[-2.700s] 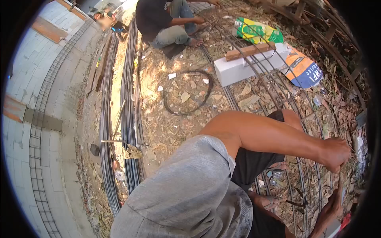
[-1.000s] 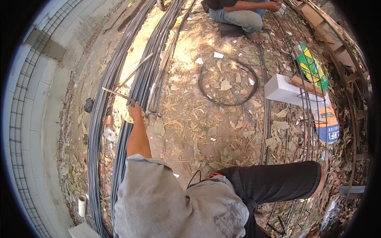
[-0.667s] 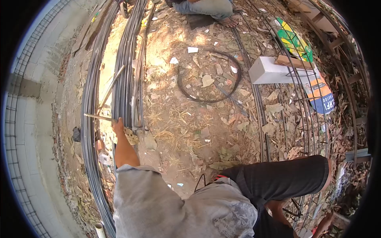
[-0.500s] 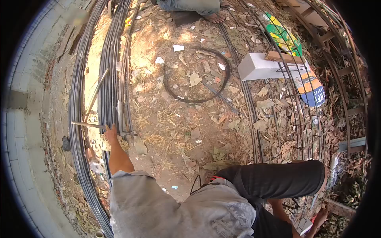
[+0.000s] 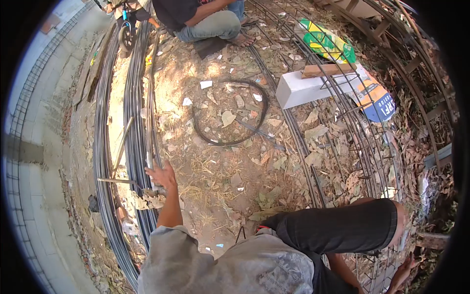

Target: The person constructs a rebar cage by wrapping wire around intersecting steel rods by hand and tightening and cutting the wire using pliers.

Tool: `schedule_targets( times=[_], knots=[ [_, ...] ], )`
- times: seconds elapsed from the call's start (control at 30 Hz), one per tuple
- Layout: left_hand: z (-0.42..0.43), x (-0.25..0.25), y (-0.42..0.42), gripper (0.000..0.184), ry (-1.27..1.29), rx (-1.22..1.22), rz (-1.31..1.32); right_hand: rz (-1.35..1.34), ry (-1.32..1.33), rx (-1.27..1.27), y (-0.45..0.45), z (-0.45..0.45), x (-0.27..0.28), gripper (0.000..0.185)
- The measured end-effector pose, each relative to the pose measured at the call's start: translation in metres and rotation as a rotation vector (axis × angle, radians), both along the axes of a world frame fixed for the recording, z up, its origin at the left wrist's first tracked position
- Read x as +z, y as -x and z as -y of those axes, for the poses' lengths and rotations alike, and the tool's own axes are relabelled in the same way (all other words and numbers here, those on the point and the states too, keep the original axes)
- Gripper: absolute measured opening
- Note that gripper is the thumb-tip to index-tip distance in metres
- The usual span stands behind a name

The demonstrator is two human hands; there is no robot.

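Your left hand [image 5: 164, 175] reaches out with fingers spread, at the edge of the rods [image 5: 134, 98], near a stick [image 5: 115, 180] lying across them. Your right hand [image 5: 404, 273] sits low at the right; its grip is unclear. In front of you a wire coil [image 5: 226, 143] lies on the ground [image 5: 235, 169], beside a white block [image 5: 296, 93] topped with wood [image 5: 327, 70]. Beyond, a person [image 5: 208, 30] in jeans sits near a wheel [image 5: 126, 39].

The left fingers [image 5: 153, 172] are spread, arm [image 5: 170, 210] outstretched.
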State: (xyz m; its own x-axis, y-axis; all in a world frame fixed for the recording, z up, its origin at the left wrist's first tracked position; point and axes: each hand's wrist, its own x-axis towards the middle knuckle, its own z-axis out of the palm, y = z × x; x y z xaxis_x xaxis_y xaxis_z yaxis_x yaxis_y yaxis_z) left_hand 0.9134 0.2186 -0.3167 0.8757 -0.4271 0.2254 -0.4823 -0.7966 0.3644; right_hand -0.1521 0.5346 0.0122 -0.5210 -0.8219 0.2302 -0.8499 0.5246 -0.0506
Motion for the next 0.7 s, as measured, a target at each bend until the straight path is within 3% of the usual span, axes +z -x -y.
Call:
schedule_targets(
  times=[0.07, 0.17, 0.3, 0.33, 0.4, 0.47, 0.5, 0.6, 0.63, 0.67, 0.7],
  knots=[
    [0.043, 0.008, 0.103, 0.074, 0.167, -0.348, -0.034, 0.019, -0.016, 0.035, -0.030, 0.010, 0.011, 0.037],
    [0.107, 0.074, 0.280, 0.068, 0.418, -0.804, -0.371, -0.065, -0.152, -0.085, -0.068, 0.034, 0.027, 0.037],
    [0.145, 0.199, 0.476, 0.066, 0.520, -1.345, -0.722, -0.050, -0.017, 0.001, -0.047, 0.022, 0.014, 0.038],
    [0.149, 0.233, 0.514, 0.063, 0.533, -1.479, -0.696, -0.067, 0.014, 0.024, -0.056, 0.028, 0.017, 0.038],
    [0.144, 0.301, 0.579, 0.057, 0.791, -1.680, -0.758, -0.103, 0.078, 0.074, -0.071, 0.041, 0.029, 0.036],
    [0.135, 0.360, 0.635, 0.045, 0.982, -1.922, -0.822, -0.140, -0.074, -0.024, -0.074, 0.047, 0.035, 0.039],
    [0.125, 0.379, 0.666, 0.040, 1.125, -2.025, -0.841, -0.154, -0.150, -0.053, -0.093, 0.056, 0.045, 0.040],
    [0.078, 0.417, 0.750, 0.024, 1.236, -2.312, -0.970, -0.212, -0.363, -0.086, -0.184, 0.106, 0.098, 0.043],
    [0.066, 0.432, 0.749, 0.027, 0.666, -2.551, -0.573, -0.249, -0.246, 0.077, -0.161, 0.101, 0.080, 0.043],
    [0.053, 0.431, 0.767, 0.027, 0.456, -2.657, -0.386, -0.298, -0.144, 0.240, -0.136, 0.095, 0.060, 0.042],
    [0.041, 0.423, 0.791, 0.026, 0.236, -2.736, -0.199, -0.333, -0.250, 0.180, -0.168, 0.107, 0.078, 0.045]
  ],
)
